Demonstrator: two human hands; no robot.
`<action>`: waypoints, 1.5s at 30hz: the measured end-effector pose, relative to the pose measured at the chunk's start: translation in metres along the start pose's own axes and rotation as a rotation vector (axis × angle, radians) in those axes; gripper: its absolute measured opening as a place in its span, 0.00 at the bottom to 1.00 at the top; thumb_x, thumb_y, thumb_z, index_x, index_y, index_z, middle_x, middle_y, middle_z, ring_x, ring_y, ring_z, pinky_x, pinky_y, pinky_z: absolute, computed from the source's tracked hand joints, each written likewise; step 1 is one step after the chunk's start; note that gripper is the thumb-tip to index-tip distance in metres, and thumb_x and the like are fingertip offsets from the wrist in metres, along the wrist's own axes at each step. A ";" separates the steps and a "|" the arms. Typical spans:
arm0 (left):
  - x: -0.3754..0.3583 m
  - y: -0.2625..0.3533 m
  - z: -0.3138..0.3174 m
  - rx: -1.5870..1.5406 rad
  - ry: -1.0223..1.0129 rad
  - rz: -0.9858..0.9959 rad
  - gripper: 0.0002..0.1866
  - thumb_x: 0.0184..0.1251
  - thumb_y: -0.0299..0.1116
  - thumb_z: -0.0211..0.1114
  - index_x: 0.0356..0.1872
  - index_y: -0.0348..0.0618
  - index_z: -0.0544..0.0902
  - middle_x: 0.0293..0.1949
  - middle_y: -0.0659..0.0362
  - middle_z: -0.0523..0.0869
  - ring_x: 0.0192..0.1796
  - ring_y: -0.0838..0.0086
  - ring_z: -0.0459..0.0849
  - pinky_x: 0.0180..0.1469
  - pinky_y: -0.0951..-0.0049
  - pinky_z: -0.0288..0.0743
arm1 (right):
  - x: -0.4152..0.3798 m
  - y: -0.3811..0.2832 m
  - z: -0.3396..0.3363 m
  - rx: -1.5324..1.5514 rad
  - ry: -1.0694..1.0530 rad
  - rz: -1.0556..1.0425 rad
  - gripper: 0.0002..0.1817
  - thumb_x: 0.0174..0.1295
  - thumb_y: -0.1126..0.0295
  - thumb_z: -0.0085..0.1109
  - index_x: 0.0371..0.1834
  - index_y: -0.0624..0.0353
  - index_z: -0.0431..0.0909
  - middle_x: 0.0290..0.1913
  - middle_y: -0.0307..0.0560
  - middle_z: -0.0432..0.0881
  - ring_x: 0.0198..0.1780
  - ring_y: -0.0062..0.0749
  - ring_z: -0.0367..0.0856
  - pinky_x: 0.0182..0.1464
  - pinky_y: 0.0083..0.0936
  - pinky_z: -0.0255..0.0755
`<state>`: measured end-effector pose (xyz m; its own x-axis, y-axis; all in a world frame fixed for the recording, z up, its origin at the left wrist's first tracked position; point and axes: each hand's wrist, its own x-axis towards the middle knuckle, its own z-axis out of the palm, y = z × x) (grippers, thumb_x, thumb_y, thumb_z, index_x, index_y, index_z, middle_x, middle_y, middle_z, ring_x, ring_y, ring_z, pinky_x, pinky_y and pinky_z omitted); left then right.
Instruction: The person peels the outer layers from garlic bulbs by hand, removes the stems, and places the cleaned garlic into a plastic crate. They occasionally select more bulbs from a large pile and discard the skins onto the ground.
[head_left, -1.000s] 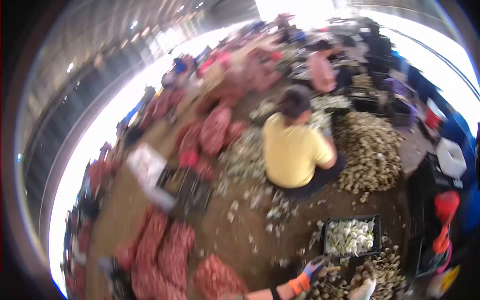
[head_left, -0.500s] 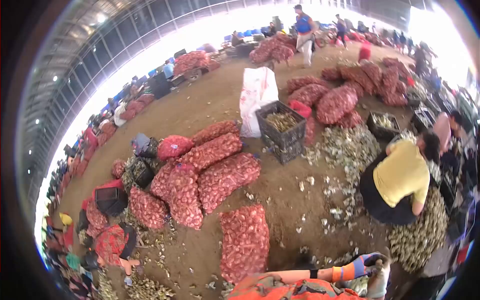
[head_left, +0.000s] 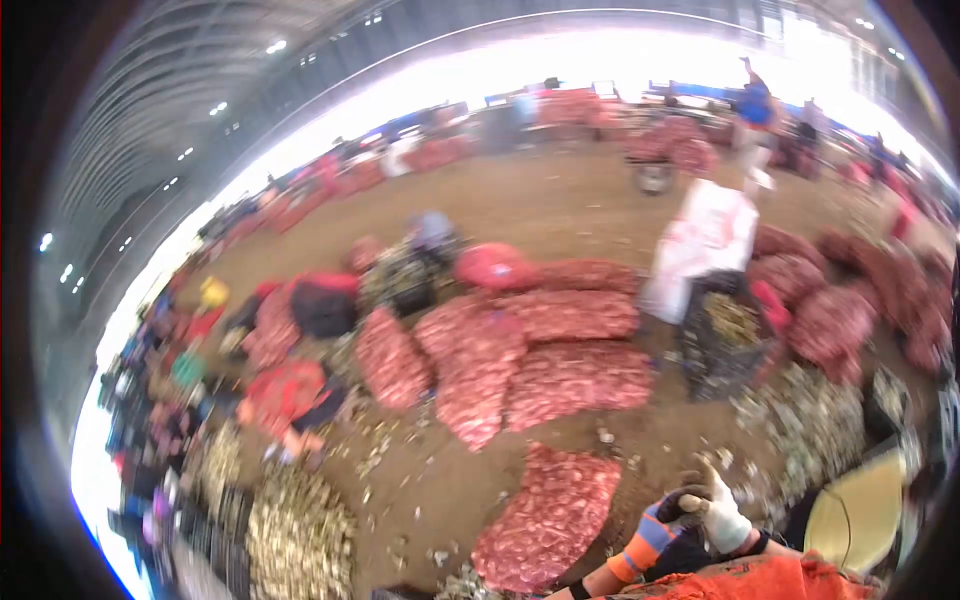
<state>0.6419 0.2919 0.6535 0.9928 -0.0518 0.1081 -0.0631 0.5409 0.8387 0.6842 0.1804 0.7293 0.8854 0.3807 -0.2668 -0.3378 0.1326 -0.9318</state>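
Red, lumpy sack [head_left: 548,520] lies near gloved hands [head_left: 722,518].

Right of the red mesh sack [head_left: 548,518], the left hand [head_left: 674,508], gloved with an orange-and-blue cuff, meets the white-gloved right hand [head_left: 724,516]. Both forearms angle inward; finger detail is blurred.

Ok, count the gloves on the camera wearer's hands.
2: an orange-cuffed glove on the left hand and a white glove on the right hand. They partly overlap, but neither is fully hidden.
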 end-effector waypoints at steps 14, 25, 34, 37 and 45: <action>0.218 0.068 -0.090 0.374 0.872 0.017 0.15 0.61 0.22 0.64 0.50 0.35 0.79 0.45 0.54 0.84 0.48 0.72 0.80 0.51 0.72 0.75 | 0.305 -0.044 0.018 0.630 -0.926 0.733 0.29 0.68 0.45 0.43 0.56 0.61 0.72 0.54 0.45 0.78 0.57 0.33 0.75 0.63 0.32 0.65; 0.185 0.120 -0.082 1.326 0.868 0.319 0.15 0.51 0.32 0.69 0.43 0.45 0.83 0.35 0.52 0.84 0.36 0.58 0.84 0.39 0.67 0.77 | 0.307 -0.059 0.050 1.196 -0.902 1.771 0.34 0.63 0.41 0.46 0.61 0.58 0.69 0.62 0.43 0.74 0.64 0.37 0.69 0.68 0.39 0.59; 0.101 0.146 -0.037 1.029 1.200 0.491 0.12 0.48 0.25 0.70 0.37 0.40 0.84 0.31 0.54 0.83 0.34 0.64 0.84 0.38 0.72 0.77 | 0.236 -0.039 0.101 1.161 -0.665 2.280 0.37 0.60 0.37 0.45 0.62 0.56 0.65 0.67 0.46 0.66 0.68 0.40 0.61 0.71 0.43 0.53; 0.075 0.145 -0.031 1.092 1.280 0.531 0.11 0.48 0.24 0.69 0.36 0.39 0.83 0.31 0.54 0.84 0.34 0.65 0.84 0.38 0.72 0.77 | 0.208 -0.038 0.116 0.607 -1.222 1.651 0.40 0.57 0.35 0.46 0.64 0.55 0.65 0.67 0.45 0.67 0.68 0.40 0.62 0.71 0.44 0.52; 0.010 0.129 -0.017 1.389 1.441 0.575 0.13 0.47 0.26 0.70 0.37 0.42 0.83 0.31 0.52 0.83 0.32 0.58 0.84 0.34 0.67 0.78 | 0.143 -0.034 0.138 0.428 -1.413 1.521 0.43 0.57 0.34 0.46 0.66 0.57 0.63 0.66 0.45 0.68 0.69 0.39 0.62 0.72 0.41 0.51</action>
<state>0.6460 0.3754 0.7534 0.1471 0.7694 0.6216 0.3413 -0.6293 0.6982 0.7784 0.3572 0.7565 -0.7966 0.6012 -0.0629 -0.5980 -0.7990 -0.0631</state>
